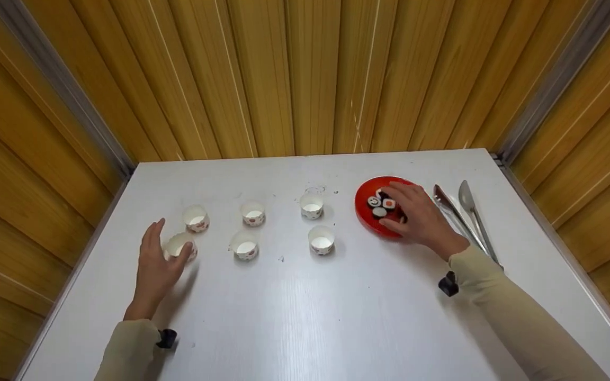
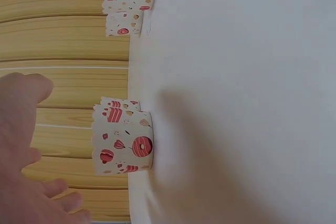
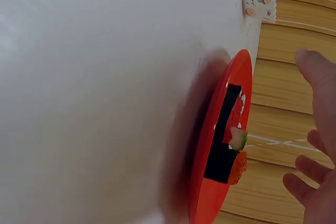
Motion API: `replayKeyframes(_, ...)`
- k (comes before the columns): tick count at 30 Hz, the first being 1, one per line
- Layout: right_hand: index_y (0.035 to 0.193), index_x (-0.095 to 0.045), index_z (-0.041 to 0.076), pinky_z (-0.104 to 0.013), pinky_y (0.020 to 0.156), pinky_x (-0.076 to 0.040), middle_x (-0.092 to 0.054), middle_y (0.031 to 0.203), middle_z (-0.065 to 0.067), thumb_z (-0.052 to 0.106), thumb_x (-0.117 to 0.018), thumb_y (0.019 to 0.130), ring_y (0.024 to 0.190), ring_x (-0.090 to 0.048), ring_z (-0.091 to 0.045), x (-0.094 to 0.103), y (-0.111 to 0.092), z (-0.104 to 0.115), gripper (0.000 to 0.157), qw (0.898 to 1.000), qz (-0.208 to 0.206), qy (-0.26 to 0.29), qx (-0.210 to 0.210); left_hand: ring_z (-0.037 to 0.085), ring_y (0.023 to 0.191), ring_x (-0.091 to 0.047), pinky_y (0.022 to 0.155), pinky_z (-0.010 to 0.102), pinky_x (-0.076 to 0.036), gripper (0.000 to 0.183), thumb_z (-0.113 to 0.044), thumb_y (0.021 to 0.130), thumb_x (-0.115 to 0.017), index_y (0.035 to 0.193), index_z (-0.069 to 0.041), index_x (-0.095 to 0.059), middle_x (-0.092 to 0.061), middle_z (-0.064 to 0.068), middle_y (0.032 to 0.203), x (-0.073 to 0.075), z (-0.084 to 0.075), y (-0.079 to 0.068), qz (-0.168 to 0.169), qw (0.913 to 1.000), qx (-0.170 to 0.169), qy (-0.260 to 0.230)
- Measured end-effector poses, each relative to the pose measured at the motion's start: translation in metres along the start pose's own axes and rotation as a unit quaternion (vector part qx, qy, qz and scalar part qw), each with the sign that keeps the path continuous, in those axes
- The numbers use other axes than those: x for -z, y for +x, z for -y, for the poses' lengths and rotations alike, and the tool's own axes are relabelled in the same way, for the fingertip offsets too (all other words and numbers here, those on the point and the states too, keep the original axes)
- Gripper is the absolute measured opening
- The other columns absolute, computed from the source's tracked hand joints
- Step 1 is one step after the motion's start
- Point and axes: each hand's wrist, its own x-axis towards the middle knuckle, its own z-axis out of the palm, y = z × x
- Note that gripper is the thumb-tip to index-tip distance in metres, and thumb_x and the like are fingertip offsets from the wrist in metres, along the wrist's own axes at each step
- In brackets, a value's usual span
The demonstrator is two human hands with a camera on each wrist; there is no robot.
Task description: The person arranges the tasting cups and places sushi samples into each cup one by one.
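Note:
My left hand [image 1: 158, 270] hovers at the front-left paper baking cup [image 1: 180, 247], thumb and fingers spread to either side of it. In the left wrist view that cup [image 2: 123, 142] shows its donut and cake print, and the hand stands apart from it, holding nothing. Over a red plate [image 1: 362, 211] on the right, my right hand [image 1: 421, 216] reaches with fingers spread and bent. Several small sushi pieces [image 1: 388, 204] sit on the plate, some hidden under the hand. From the right wrist, a dark-wrapped piece with an orange top [image 3: 223, 165] shows below the fingers, apart from them.
Several more paper cups stand in two rows, among them a back-left cup [image 1: 196, 218] and a front-right cup [image 1: 321, 241]. Right of the plate lie long metal utensils with spoon-shaped ends [image 1: 466, 196]. Yellow wood-look panels [image 1: 310, 79] enclose the white table [image 1: 294, 317].

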Motion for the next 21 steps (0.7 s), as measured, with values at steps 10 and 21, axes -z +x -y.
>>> replayKeyframes(10,0.155,-0.043,0.017,-0.07,0.099,-0.045,-0.031,0.163,-0.016,0.032,-0.085,0.085,0.141,-0.032,-0.044,0.024,-0.018,-0.036,0.084,0.993,0.032,-0.071,-0.092,0.051,0.147,-0.026,0.116,0.066,-0.025,0.1,-0.033,0.093,-0.078,0.162,0.001,-0.015,-0.026,0.032,0.161,0.008,0.006,-0.003,0.085,0.9937,0.072,0.005)
replayKeyframes(21,0.158,-0.038,0.019,-0.076,0.109,-0.024,-0.027,0.163,-0.021,0.032,-0.079,0.089,0.14,-0.027,-0.056,0.039,-0.046,-0.068,0.081,0.983,0.049,-0.099,-0.145,0.055,0.141,-0.034,0.113,0.068,-0.028,0.098,-0.038,0.094,-0.076,0.159,0.006,-0.019,-0.039,0.035,0.153,0.01,0.009,-0.006,0.123,0.9863,0.108,0.015)
